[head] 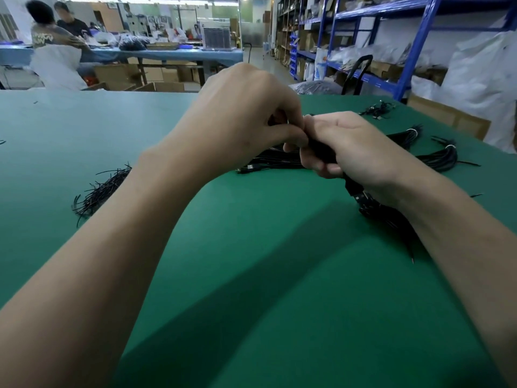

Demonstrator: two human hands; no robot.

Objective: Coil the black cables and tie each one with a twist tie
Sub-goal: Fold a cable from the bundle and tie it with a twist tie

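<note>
Two bare hands meet above a green counter [251,275] in a warehouse workroom. The right hand [355,152] has its grip clamped around one coiled black cable [372,208], whose loops hang below the wrist toward the counter. The left hand [243,116] has its grip pinched together on the upper end of the same bundle, thumb and forefinger touching the right hand's fingers. Whether a tie sits between the fingertips is hidden.

Just behind the hands lies a loose spread of black cables [274,161], too tangled to count. To the right rest two finished bundles, the farther tied bundle [409,135] and the nearer tied bundle [442,158], each cinched with a pale tie. One heap of black twist ties [103,189] lies well apart at the left, and one small cluster of connectors [375,110] sits near the far edge.

In the background, two people [56,29] are at a blue table [167,54]; blue shelving [414,46] lines the right wall.
</note>
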